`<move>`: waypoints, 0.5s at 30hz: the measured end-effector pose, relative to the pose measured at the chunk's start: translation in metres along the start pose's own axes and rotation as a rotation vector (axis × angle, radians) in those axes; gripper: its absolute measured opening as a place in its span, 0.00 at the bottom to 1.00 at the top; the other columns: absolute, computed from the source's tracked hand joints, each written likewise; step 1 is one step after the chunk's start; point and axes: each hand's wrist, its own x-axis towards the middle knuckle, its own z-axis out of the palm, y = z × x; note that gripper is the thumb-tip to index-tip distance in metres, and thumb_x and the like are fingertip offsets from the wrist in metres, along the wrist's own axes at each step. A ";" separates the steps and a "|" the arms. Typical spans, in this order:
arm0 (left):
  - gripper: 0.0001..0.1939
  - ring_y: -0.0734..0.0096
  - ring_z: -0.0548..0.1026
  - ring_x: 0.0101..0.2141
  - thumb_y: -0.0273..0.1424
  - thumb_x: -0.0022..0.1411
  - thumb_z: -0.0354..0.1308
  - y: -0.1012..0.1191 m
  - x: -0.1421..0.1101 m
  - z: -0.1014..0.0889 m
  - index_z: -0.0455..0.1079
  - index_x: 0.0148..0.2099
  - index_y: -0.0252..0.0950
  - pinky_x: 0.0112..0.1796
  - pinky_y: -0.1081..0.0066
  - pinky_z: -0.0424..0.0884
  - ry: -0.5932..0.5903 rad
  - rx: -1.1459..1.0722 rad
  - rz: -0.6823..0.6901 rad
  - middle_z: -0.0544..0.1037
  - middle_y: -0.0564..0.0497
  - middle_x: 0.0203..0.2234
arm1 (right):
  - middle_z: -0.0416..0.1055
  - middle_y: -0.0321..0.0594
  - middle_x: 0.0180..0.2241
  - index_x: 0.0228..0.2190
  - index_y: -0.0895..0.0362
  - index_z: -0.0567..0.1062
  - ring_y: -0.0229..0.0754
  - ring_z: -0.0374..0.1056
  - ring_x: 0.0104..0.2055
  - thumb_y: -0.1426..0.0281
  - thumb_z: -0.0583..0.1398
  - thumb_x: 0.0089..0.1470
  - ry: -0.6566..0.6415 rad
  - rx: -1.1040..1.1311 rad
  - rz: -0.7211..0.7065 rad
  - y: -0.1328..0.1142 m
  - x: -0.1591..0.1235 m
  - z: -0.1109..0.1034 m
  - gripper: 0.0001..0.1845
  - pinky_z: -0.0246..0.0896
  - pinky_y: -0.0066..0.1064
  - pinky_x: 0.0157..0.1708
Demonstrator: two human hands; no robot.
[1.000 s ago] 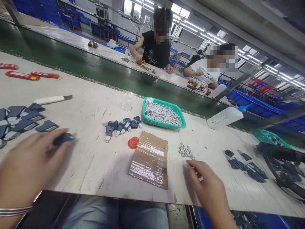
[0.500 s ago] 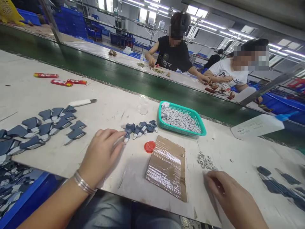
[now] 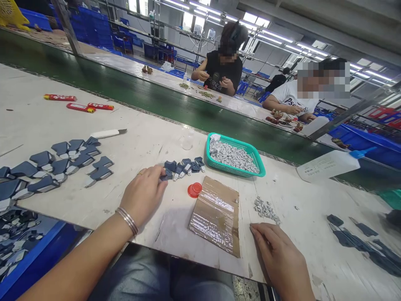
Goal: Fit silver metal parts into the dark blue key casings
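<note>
My left hand (image 3: 142, 194), with a metal bangle at the wrist, is closed on a dark blue-grey plastic piece (image 3: 166, 175) at the left end of a short row. Its palm side is hidden. Similar blue-grey pieces with pale tips (image 3: 186, 166) lie just beyond. My right hand (image 3: 280, 255) rests near the table's front edge, thumb and forefinger pinched together; whatever is at the fingertips is too small to name. Just beyond it is a small heap of grey bits (image 3: 266, 209). Between the hands lie a tape-covered cardboard piece (image 3: 216, 215) and a red round cap (image 3: 194, 190).
A green basket (image 3: 261, 169) holds many small grey-white bits. To its right a white bottle with blue nozzle (image 3: 328, 165) leans over. More blue-grey pieces (image 3: 59, 165), a knife (image 3: 108, 133) and red tubes (image 3: 79, 108) are at left. Two people work across the green belt (image 3: 140, 94).
My left hand has come right from the large group of pieces to the short row, and its fingers have closed on a piece there. My right hand stays by the grey heap. The view has swung left.
</note>
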 end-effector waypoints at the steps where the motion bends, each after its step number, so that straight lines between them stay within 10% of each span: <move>1: 0.13 0.59 0.71 0.35 0.33 0.62 0.49 0.000 -0.003 -0.002 0.65 0.48 0.36 0.37 0.62 0.68 -0.004 -0.046 -0.001 0.73 0.48 0.32 | 0.73 0.39 0.33 0.33 0.56 0.74 0.39 0.70 0.35 0.63 0.49 0.61 -0.006 -0.010 -0.024 0.001 -0.001 0.000 0.16 0.66 0.28 0.34; 9: 0.20 0.74 0.73 0.35 0.35 0.61 0.55 0.014 -0.049 -0.014 0.62 0.55 0.51 0.41 0.74 0.69 -0.237 -1.157 -0.330 0.69 0.56 0.35 | 0.70 0.43 0.31 0.32 0.58 0.72 0.42 0.68 0.32 0.68 0.47 0.61 -0.068 -0.145 -0.102 -0.002 0.000 -0.002 0.16 0.64 0.31 0.31; 15: 0.17 0.77 0.71 0.31 0.31 0.56 0.60 0.032 -0.063 -0.012 0.62 0.47 0.46 0.35 0.78 0.69 -0.369 -1.367 -0.424 0.74 0.56 0.32 | 0.69 0.46 0.36 0.38 0.61 0.72 0.43 0.66 0.36 0.73 0.50 0.59 -0.044 -0.172 -0.177 -0.001 -0.010 -0.003 0.12 0.63 0.31 0.36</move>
